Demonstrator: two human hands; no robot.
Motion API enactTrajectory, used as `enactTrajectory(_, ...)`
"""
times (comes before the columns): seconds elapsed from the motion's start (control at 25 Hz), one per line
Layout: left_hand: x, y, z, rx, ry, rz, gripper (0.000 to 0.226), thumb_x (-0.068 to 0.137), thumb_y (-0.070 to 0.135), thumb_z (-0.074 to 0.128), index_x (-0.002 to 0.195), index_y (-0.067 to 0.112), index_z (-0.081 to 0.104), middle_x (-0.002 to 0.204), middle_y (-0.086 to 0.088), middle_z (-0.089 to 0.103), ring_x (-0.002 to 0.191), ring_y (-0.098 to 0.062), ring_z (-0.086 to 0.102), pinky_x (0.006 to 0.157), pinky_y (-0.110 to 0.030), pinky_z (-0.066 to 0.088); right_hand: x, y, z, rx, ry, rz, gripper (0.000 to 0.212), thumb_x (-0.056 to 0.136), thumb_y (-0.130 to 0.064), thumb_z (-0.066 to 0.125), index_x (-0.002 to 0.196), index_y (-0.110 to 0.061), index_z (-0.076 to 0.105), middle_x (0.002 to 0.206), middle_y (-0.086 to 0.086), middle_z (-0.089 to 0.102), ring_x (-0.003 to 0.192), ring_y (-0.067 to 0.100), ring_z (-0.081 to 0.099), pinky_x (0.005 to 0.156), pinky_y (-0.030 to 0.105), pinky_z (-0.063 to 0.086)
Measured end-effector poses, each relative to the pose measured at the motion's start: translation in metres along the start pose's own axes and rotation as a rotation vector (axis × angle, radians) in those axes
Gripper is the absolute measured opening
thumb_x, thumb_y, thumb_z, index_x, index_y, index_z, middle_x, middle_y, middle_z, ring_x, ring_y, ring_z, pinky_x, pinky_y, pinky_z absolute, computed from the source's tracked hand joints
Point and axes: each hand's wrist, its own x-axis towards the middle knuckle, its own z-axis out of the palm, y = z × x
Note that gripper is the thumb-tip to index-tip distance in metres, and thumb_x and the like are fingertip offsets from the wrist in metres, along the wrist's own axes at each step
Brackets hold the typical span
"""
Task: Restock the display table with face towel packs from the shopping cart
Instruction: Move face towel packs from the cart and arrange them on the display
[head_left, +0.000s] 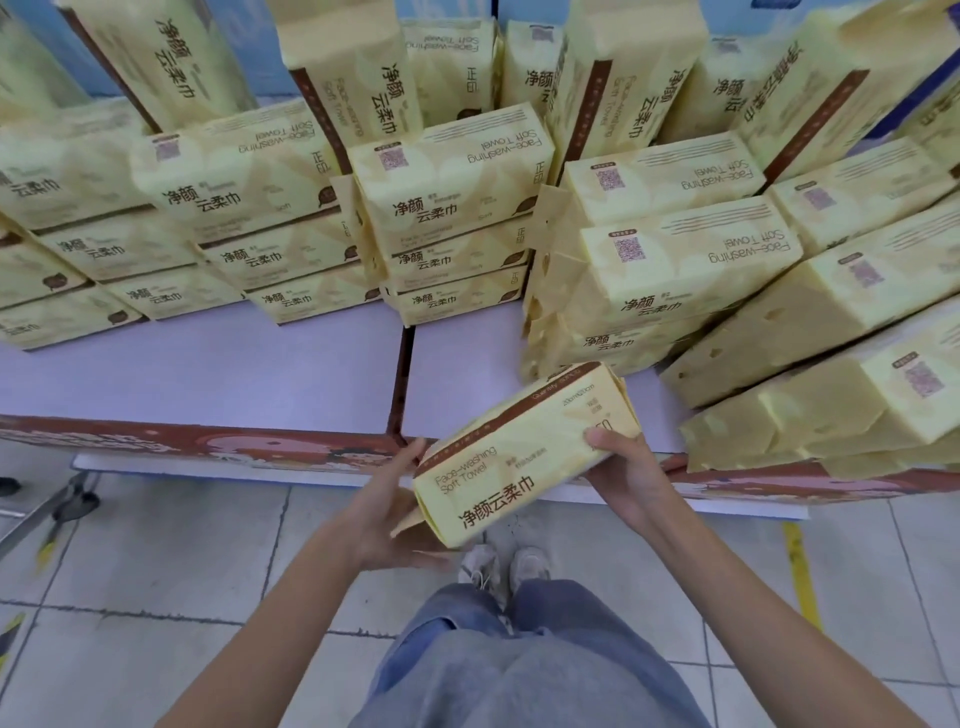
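- Nearest: grey-blue trousers and pale sneakers (506, 571) on a light tiled floor (182, 561), seen from above.
- Both bare forearms reach forward from the bottom of the frame.
- Left hand (387, 512) cups the near, lower end of one face towel pack (524, 457); palm against the pack's end flap, fingers spread along its left edge. Grasping the pack.
- Right hand (626, 473) grips the pack's right side, thumb on top near the far corner. Grasping the same pack.
- Held pack is yellow, printed "Face-washing Soft Towel" with Chinese lettering; tilted, far end higher, over the front edge of the display table (234, 374). Whether it touches the table I cannot tell.
- Table top pale lilac, in two sections with a dark seam between; red printed band along the front edge.
- Bare strip of table in front of the stock, just beyond the held pack.
- Further back: stacked packs (457, 208) lie flat in several columns; right-hand stacks lean and crowd toward the table edge.
- Rearmost row: upright packs (353, 73) stand on end against a blue backing.
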Motion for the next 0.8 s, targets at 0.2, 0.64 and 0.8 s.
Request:
enactTrajectory(0.2,0.026,0.012,0.022,-0.171,-0.081,0.137,0.043,0.062,0.046,0.074,0.093,0.016,0.077,0.104,-0.014,0.072,0.087,-0.03,0.07,0.079,-0.041,0.055,0.003,-0.017,-0.018,0.037,-0.026,0.069,0.078,0.067,-0.018,0.072,0.137,-0.003,0.042,0.128,0.019,0.055,0.111,0.035,0.056,0.086,0.055,0.046)
enactTrajectory(0.64,0.067,0.046,0.039,0.659,0.127,0.665,0.118,0.044,0.025,0.094,0.14,0.028,0.026,0.126,0.005,0.055,0.116,-0.016,0.057,0.089,-0.036,0.054,0.022,-0.023,-0.06,-0.287,0.264,0.164,0.058,0.07,-0.052,0.068,0.122,-0.032,0.052,0.121,-0.001,0.065,0.105,0.016,0.063,0.067,0.033,0.056)
enactTrajectory(0.8,0.095,0.041,0.061,0.816,0.249,0.861,0.087,0.05,0.03,0.088,0.119,0.037,0.036,0.112,0.02,0.058,0.106,0.001,0.057,0.078,-0.029,0.055,0.042,-0.016,-0.066,-0.223,0.437,-0.074,0.047,0.084,-0.036,0.065,0.128,-0.03,0.048,0.124,-0.004,0.061,0.113,0.015,0.058,0.082,0.034,0.053)
